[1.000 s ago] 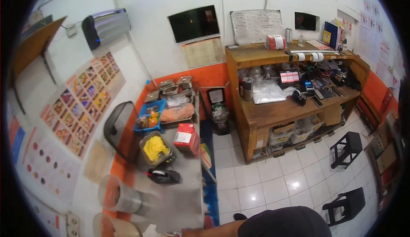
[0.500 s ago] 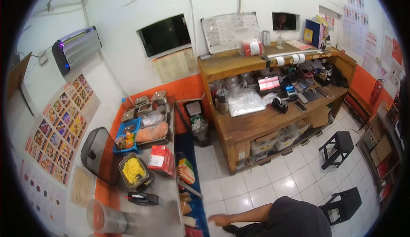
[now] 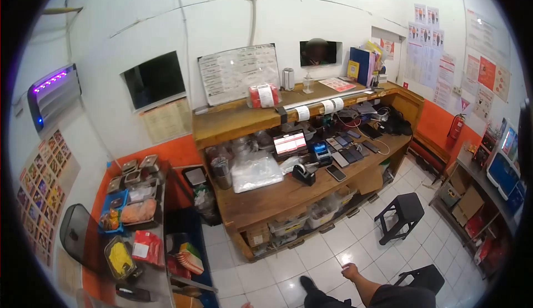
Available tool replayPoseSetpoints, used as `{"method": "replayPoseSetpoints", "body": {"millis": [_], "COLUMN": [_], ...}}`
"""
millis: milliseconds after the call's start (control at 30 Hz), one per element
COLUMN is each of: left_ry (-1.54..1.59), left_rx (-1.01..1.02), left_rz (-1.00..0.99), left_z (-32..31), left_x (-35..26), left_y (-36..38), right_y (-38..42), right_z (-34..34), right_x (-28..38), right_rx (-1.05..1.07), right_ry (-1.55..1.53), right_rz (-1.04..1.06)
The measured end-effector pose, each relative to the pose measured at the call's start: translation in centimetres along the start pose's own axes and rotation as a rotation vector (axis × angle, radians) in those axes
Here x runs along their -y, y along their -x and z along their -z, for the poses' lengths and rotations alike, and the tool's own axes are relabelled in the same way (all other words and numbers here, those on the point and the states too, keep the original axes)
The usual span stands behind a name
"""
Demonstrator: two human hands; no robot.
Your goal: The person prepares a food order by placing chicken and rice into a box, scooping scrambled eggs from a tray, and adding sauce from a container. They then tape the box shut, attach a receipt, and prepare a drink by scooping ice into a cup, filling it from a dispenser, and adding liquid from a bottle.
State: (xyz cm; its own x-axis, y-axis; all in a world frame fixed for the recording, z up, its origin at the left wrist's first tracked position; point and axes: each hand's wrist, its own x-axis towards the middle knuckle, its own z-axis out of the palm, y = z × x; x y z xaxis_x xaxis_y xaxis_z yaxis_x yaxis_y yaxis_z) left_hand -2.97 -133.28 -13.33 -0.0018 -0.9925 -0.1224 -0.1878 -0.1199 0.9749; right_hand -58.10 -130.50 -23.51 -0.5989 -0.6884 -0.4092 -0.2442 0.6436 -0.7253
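My right hand (image 3: 350,271) hangs over the tiled floor near the bottom, right of my dark shoe (image 3: 308,286). Its fingers are loosely bent and slightly apart, with nothing visible in them. Only a sliver of my left hand (image 3: 247,305) shows at the bottom edge; its fingers are hidden. Both hands are away from the wooden counter (image 3: 277,208). On that counter are a plastic bag stack (image 3: 256,172), a lit tablet (image 3: 290,143), a tape dispenser (image 3: 304,173) and several phones (image 3: 336,173).
A metal table (image 3: 158,283) at the left holds a tray of yellow shreds (image 3: 120,259), a red packet (image 3: 148,247) and a tray of pinkish food (image 3: 139,212). Black stools (image 3: 408,208) (image 3: 426,281) stand on the floor at the right, beside a shelf (image 3: 452,197).
The view has swung to the right, so the counter and left table sit further left. My right hand has moved away from the left table's edge, and its fingers are more bent.
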Motion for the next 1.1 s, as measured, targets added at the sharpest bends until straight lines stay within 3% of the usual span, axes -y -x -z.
{"method": "replayPoseSetpoints", "body": {"millis": [67,100,200,233,333,400,433,533,633,733,833,867,1000,1033,1100], "left_ry": [-0.166,0.009,-0.149,-0.028,-0.709,-0.699,-0.677,-0.479,-0.393,-0.503,-0.576,-0.410,0.246,0.425,0.255], "left_rx": [0.121,0.205,0.194,0.185,0.339,0.469,0.532,0.448,0.458,0.566,0.533,0.501,0.418,0.384,0.391], "left_rz": [-0.027,0.169,0.247,0.155,-0.018,0.396,0.594,0.467,0.528,0.634,0.350,0.444,0.792,0.888,0.855], "left_z": [-2.3,-3.0,-6.0,-7.3,-11.8,-15.7,-18.1,-23.7,-26.2,-26.2,-26.1,-25.7,-25.5,-26.9,-28.4], "left_x": [-5.8,-5.8,-3.2,-2.6,-1.2,-5.4,-9.9,-14.1,-12.6,-7.6,-3.2,-2.3,-0.7,-0.1,0.1], "left_y": [-4.1,-6.6,-13.3,-14.4,-21.1,-24.2,-26.0,-27.8,-30.1,-33.0,-34.2,-34.8,-40.9,-40.8,-41.6], "right_y": [-0.7,-1.0,-2.8,-3.5,-8.8,-12.9,-15.0,-21.4,-27.9,-33.8,-36.1,-36.0,-40.8,-41.4,-43.6], "right_z": [3.0,4.6,9.2,11.0,16.7,19.7,20.7,22.9,21.4,17.6,14.3,13.2,7.8,8.1,7.4], "right_x": [-1.7,-2.5,-1.9,-1.7,-1.9,-1.4,-0.7,2.2,7.1,12.8,22.6,26.2,29.6,29.8,31.1], "right_rx": [-0.023,-0.031,-0.020,-0.009,0.033,0.065,0.044,0.083,0.167,0.283,0.363,0.345,0.323,0.324,0.350], "right_ry": [-0.070,-0.134,-0.266,-0.307,-0.364,-0.500,-0.327,-0.245,-0.188,-0.457,-0.502,-0.533,-1.057,-1.031,-1.003], "right_rz": [-0.125,-0.214,-0.282,-0.307,-0.306,-0.365,-0.342,-0.206,0.021,-0.043,-0.197,-0.277,-0.467,-0.507,-0.563]}}
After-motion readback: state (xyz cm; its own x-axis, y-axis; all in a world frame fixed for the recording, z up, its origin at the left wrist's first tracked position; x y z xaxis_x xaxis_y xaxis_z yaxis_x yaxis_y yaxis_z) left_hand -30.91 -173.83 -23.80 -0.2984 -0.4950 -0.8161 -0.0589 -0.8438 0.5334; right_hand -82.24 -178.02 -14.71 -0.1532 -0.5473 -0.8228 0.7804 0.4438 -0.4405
